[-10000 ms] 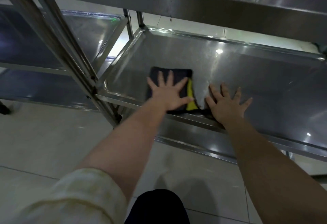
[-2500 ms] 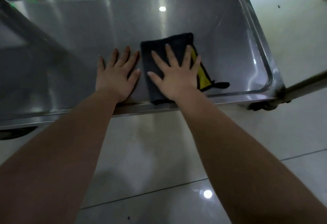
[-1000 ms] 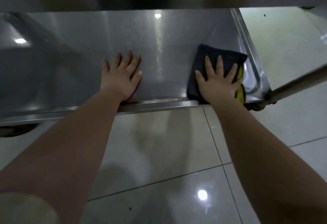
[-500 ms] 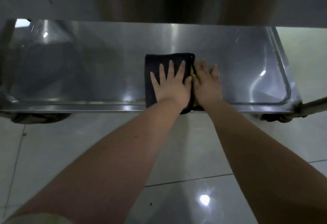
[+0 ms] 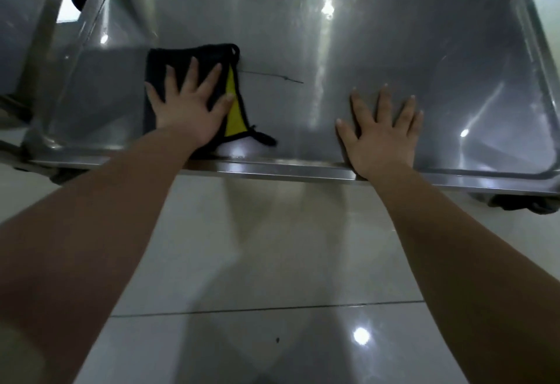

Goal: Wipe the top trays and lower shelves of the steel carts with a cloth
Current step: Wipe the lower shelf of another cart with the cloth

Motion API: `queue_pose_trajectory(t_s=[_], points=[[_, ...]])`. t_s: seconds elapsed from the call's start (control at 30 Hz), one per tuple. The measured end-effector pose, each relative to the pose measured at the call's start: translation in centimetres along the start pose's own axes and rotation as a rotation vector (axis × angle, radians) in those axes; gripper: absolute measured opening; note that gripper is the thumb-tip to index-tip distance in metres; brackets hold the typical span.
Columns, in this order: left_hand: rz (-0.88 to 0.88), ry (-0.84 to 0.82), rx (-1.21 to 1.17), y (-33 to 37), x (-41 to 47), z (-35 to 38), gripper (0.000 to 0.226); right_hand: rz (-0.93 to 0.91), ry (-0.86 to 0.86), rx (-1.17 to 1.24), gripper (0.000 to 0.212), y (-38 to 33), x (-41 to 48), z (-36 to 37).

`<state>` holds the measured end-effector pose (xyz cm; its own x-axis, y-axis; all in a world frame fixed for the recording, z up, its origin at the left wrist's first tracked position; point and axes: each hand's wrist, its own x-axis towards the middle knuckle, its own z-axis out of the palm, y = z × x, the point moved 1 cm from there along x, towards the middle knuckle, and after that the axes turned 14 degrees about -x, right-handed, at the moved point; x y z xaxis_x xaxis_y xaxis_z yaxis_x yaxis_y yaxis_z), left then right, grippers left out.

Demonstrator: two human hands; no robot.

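Half a second ago both hands sat side by side on the cloth near the middle of the shelf; now they are well apart, and the cloth has slid to the left part of the shelf. The left hand [image 5: 189, 108] lies flat on the cloth [image 5: 185, 59] with fingers spread, pressing it down rather than gripping it. The right hand [image 5: 381, 138] is also open and flat, palm down on the bare steel, holding nothing, its heel touching the shelf's front edge.

The cloth is dark, folded roughly square, with a yellow patch showing along its right side beside the left thumb. A small dark loop sticks out at its near right corner, and a thin dark thread trails from it to the right across the steel.

The shelf [image 5: 333, 35] is a shallow steel tray with a raised rim and rounded corners, reflecting bright spots of ceiling light. A cart leg [image 5: 45, 32] rises at the far left. A dark wheel [image 5: 527, 203] shows under the right front corner. Both bare forearms reach in from below over a pale, glossy tiled floor [image 5: 272, 262]
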<state>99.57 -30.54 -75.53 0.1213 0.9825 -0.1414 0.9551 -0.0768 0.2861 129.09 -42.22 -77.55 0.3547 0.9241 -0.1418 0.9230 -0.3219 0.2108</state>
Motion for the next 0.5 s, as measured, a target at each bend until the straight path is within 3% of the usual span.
queue_pose_trajectory(t_s=[0.17,0.23,0.33,0.5], points=[[0.338,-0.134,0.019,13.3,-4.7,4.9,0.064,0.006,-0.005,-0.014,0.062,0.0,-0.2,-0.4],[0.367,-0.178,0.017,14.8,-5.5,5.5,0.065,-0.003,-0.012,0.022,0.061,0.4,-0.3,-0.5],[0.329,-0.110,0.043,10.1,-4.7,4.3,0.071,-0.015,-0.029,0.047,0.061,0.6,-0.3,-0.8],[0.010,-0.043,0.010,-2.7,-2.9,-0.4,0.075,-0.008,-0.033,0.038,0.063,0.3,-0.3,-0.7]])
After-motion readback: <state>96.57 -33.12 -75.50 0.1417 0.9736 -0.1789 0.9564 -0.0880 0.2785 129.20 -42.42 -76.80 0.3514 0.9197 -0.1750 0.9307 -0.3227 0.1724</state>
